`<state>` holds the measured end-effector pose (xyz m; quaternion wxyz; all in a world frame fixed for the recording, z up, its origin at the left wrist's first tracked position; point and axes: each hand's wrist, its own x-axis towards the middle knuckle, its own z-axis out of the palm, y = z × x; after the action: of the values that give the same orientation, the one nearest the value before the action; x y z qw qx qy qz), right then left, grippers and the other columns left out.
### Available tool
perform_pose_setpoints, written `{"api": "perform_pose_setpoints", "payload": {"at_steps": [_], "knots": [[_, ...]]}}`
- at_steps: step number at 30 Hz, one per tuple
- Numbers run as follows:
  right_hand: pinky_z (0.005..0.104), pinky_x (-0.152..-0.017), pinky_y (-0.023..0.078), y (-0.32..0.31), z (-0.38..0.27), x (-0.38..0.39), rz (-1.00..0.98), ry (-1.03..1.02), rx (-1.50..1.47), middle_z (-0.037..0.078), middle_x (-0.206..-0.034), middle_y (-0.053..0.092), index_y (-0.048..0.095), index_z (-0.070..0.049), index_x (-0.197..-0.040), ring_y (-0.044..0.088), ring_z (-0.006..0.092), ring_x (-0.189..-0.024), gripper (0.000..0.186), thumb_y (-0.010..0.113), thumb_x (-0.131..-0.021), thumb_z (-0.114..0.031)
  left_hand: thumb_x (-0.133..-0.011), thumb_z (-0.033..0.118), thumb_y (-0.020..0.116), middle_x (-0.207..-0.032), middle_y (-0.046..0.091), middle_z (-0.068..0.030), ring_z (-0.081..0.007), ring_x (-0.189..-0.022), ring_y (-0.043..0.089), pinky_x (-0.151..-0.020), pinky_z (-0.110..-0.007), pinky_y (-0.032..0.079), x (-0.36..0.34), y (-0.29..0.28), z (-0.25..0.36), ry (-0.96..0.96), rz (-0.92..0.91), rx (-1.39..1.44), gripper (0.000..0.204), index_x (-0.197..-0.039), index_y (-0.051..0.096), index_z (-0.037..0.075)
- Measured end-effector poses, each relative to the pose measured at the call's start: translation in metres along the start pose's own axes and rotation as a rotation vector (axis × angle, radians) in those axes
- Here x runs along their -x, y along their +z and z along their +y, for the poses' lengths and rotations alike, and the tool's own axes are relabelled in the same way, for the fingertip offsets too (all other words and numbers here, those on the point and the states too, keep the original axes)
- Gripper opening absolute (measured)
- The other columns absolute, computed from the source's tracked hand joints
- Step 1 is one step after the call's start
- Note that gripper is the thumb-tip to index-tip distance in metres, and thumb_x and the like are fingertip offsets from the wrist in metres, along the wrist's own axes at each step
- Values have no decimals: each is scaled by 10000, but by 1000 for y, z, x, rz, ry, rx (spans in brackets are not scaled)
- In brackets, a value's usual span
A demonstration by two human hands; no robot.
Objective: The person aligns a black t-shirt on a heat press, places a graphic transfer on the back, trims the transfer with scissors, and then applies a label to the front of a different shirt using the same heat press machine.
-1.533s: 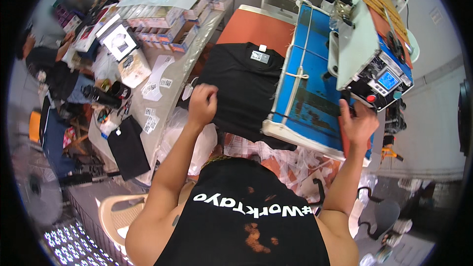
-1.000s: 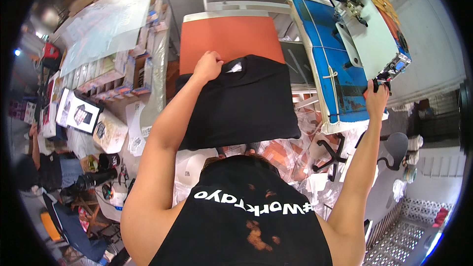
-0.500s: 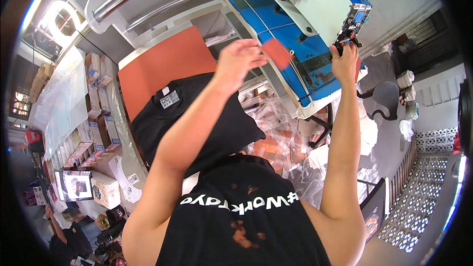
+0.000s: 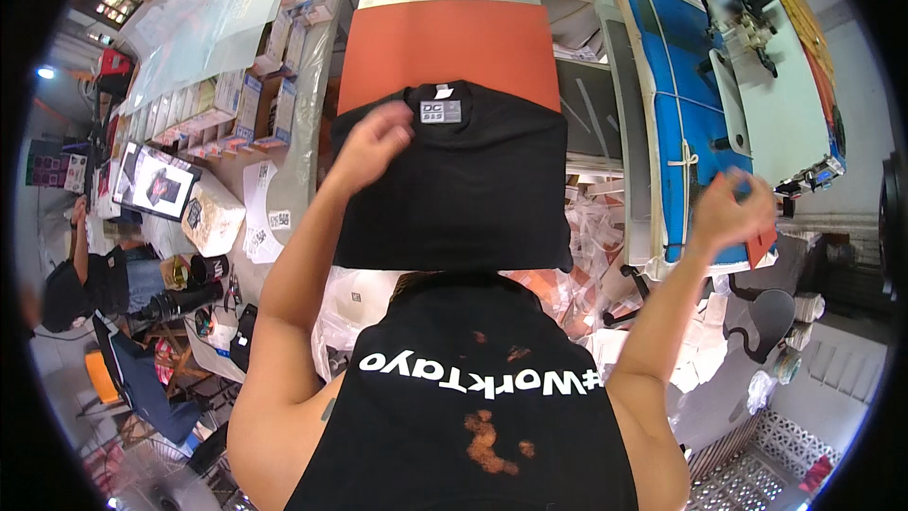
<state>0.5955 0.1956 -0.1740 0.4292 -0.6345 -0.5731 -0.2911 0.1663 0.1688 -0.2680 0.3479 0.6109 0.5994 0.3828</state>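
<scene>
A black T-shirt [image 4: 454, 189] lies on the orange pad [image 4: 449, 47], its collar and neck label facing the far side. My left hand [image 4: 376, 144], slightly blurred, hovers by the left of the collar with loosely bent fingers and nothing visible in them. Over the near corner of a blue machine bed [image 4: 672, 114] is my right hand [image 4: 733, 213], also blurred. Its fingers are curled, and a bit of orange-red shows at them; what they hold is unclear. An orange-red flat piece [image 4: 759, 248] sits beside that hand at the bed's corner.
The bed's machine has a control box [image 4: 818, 173] on the right. Crumpled clear plastic [image 4: 605, 237] lies between the two stations. On the left are boxes [image 4: 227, 99], a tablet [image 4: 156, 182] and a seated person [image 4: 95, 270]. A chair [image 4: 771, 317] stands at right.
The view has turned, bringing the T-shirt to the middle. My left hand has moved from a blurred orange-red square near the machine to the collar. My right hand has left the control box.
</scene>
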Motion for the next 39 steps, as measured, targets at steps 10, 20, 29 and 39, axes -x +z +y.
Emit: {"api": "perform_pose_setpoints", "payload": {"at_steps": [10, 20, 29, 39], "knots": [[566, -1012, 263, 182, -83, 135, -895, 100, -279, 47, -1190, 526, 665, -149, -844, 422, 313, -1198, 185, 742, -829, -316, -835, 142, 733, -1069, 621, -119, -304, -1019, 598, -860, -388, 488, -15, -42, -104, 17, 238, -694, 237, -1032, 650, 40], [508, -872, 417, 136, -131, 86, -788, -194, -315, 89, -1014, 594, 628, -114, -950, 554, 324, -1015, 203, 722, -815, -234, -789, 121, 757, -932, 653, -85, -249, -911, 622, -813, -391, 470, -35, -55, -130, 103, 276, -605, 176, -900, 640, 49], [498, -1150, 267, 221, -78, 153, -824, -129, -239, 171, -1489, 426, 482, -92, -1404, 344, 347, -1409, 502, 557, -959, -311, -861, 170, 659, -1278, 571, -192, -380, -1184, 523, -1005, -472, 404, -28, -43, -70, 301, 496, -498, 427, -1267, 586, 60], [317, -722, 468, 106, 8, 34, -1489, 49, -581, 66, -769, 636, 680, 16, -890, 596, 153, -747, 186, 721, -763, -113, -881, 78, 684, -839, 695, -29, -98, -797, 626, -743, -249, 502, 37, -164, -40, -216, -80, 133, 140, -951, 704, -42]]}}
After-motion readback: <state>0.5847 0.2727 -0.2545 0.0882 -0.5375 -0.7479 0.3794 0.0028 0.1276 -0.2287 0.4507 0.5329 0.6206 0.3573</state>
